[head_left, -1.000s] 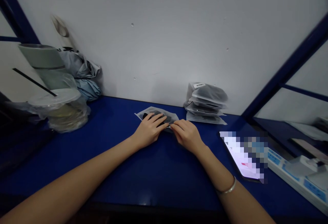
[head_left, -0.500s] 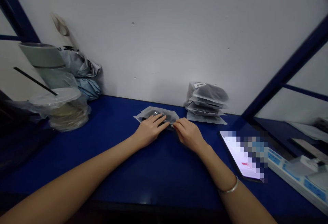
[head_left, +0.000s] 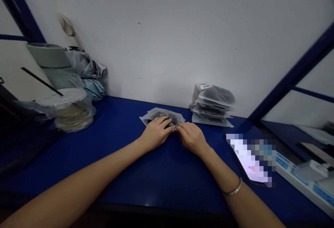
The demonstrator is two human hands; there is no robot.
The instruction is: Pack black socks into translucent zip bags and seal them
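A frosted plastic bag [head_left: 153, 112] with something dark inside lies on the blue table [head_left: 156, 182], near the wall. My left hand [head_left: 156, 133] rests over its front part, fingers bent and pressed on it. The fingertips of my right hand [head_left: 191, 136] pinch the bag's right front edge, close to the left fingertips. Just right of the bag stands a stack of similar frosted bags [head_left: 212, 106] with dark contents, a white label on the top one.
A lit phone [head_left: 247, 162] and a white power strip [head_left: 300, 181] lie at the right. On the left are a lidded cup in clear plastic [head_left: 74, 111] with a black straw, a green cylinder [head_left: 49, 59] and a folded umbrella [head_left: 92, 88].
The view has shifted slightly, so things appear a little farther right. My left fingers have drawn closer to my right fingertips at the bag's front edge.
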